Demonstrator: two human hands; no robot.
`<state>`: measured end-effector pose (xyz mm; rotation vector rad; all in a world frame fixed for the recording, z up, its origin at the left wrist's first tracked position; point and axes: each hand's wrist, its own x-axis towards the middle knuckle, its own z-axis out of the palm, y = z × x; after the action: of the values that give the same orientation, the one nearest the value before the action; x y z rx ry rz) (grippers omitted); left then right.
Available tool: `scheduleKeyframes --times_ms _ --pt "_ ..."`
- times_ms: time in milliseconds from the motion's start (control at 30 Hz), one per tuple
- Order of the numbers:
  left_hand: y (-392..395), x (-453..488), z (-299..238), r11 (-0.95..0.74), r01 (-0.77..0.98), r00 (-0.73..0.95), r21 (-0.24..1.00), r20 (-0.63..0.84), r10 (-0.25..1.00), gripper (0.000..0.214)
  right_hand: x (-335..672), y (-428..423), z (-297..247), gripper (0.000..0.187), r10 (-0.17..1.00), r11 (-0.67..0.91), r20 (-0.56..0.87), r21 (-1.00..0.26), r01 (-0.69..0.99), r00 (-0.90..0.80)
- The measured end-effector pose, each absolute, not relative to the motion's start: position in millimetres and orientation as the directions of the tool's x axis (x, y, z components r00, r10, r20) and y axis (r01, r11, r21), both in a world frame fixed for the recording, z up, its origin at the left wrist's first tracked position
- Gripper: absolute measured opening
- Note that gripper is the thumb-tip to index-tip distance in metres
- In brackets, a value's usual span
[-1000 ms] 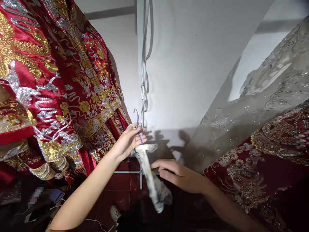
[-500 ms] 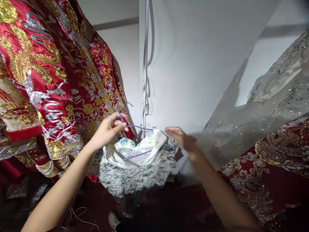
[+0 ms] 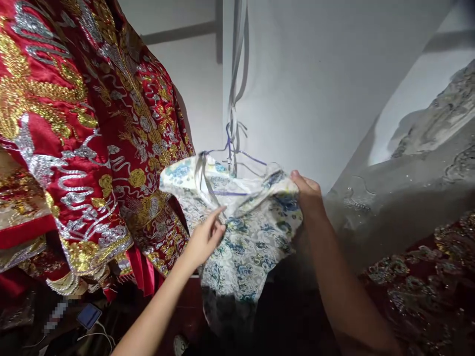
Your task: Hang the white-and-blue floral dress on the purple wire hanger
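A white and blue floral lace garment [image 3: 245, 252] hangs on a purple wire hanger [image 3: 254, 158]; its lower edge is lost in shadow. The hanger's hook is caught on a white cord [image 3: 237, 54] that runs down the wall. My left hand [image 3: 205, 240] is at the front of the garment's neckline, index finger stretched out and thumb apart from it. On the other side, my right hand [image 3: 308, 190] grips the garment's right shoulder, with some of its fingers hidden.
A red jacket with gold and silver embroidery [image 3: 137, 118] hangs close at left. Sheer beaded fabric [image 3: 371, 217] and dark red beaded cloth [image 3: 419, 282] are at right. Low at left lie a phone [image 3: 89, 315] and a white cable [image 3: 98, 333].
The hanger has gone from my left hand up onto the cord. The garment is higher and spread wider. My left hand has moved right and down to the neckline; my right hand has moved right.
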<state>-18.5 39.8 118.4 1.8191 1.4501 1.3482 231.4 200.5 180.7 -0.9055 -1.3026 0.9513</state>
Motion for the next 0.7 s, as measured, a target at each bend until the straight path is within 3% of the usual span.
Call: scheduleKeyframes --times_ms 133,267,367,467,533,567,633,700 --pt "58.6 -11.8 84.3 -0.324 0.503 0.107 0.801 0.314 0.943 0.026 246.9 188.3 143.3 0.037 0.957 0.235 0.214 -0.968 -0.088 0.195" --pt "58.9 -5.2 54.6 -0.272 0.446 0.142 0.853 0.233 0.962 0.022 253.1 187.8 122.3 0.048 0.918 0.248 0.226 -0.969 -0.026 0.325" --pt "51.0 -1.1 36.1 -0.212 0.304 0.105 0.929 0.189 0.976 0.019 254.2 176.7 115.5 0.046 0.864 0.339 0.355 -0.934 0.11 0.356" --pt "43.0 3.0 25.4 -0.12 0.083 0.009 0.989 0.12 0.993 0.02 244.9 141.5 98.7 0.04 0.683 0.425 0.557 -0.829 0.364 0.472" --pt "39.1 7.3 24.2 -0.088 -0.075 -0.075 0.993 0.082 0.994 0.029 228.4 108.7 75.5 0.034 0.588 0.428 0.602 -0.798 0.424 0.541" --pt "37.6 10.2 25.2 -0.084 -0.133 -0.109 0.988 0.07 0.992 0.036 217.1 92.5 60.9 0.024 0.63 0.437 0.578 -0.816 0.38 0.518" --pt "34.8 17.8 29.5 -0.081 -0.197 -0.153 0.977 0.051 0.987 0.046 190.7 65.5 30.5 0.011 0.845 0.417 0.485 -0.862 0.287 0.227" --pt "32.1 27.4 35.3 -0.086 -0.218 -0.166 0.972 0.05 0.985 0.049 164.9 50.4 5.4 0.025 0.92 0.392 0.382 -0.887 0.245 -0.089"
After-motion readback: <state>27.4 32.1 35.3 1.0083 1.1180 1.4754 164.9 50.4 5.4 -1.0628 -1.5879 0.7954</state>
